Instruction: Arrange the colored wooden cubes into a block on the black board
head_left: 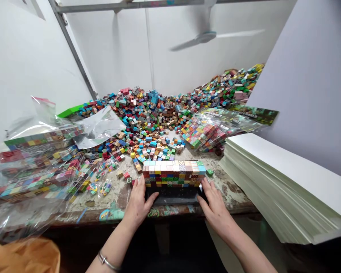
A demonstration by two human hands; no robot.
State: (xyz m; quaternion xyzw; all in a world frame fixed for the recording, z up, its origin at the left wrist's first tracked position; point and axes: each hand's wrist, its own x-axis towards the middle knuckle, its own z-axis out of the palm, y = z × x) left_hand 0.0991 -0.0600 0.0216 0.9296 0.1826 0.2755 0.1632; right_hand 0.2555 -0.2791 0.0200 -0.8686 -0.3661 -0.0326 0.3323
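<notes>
In front of me a wall of small multicoloured printed cubes [174,174], stacked in several rows, stands at the back of a black tray [174,195]. My left hand [138,201] grips the left end, its fingers along the side and its thumb over the tray. At the right end, my right hand [214,203] does the same, fingertips against the side and thumb on the tray's front part. The undersides of both hands are hidden. A loose green cube [209,172] lies just beyond the right fingertips; red cubes [126,175] lie left of the wall.
A large heap of loose cubes [147,110] covers the back of the worn table [113,201]. Clear plastic bags [39,163] with packed cubes lie left. Printed packs [204,131] lie behind a tall stack of white sheets [287,167] on the right. An orange bag [22,256] sits lower left.
</notes>
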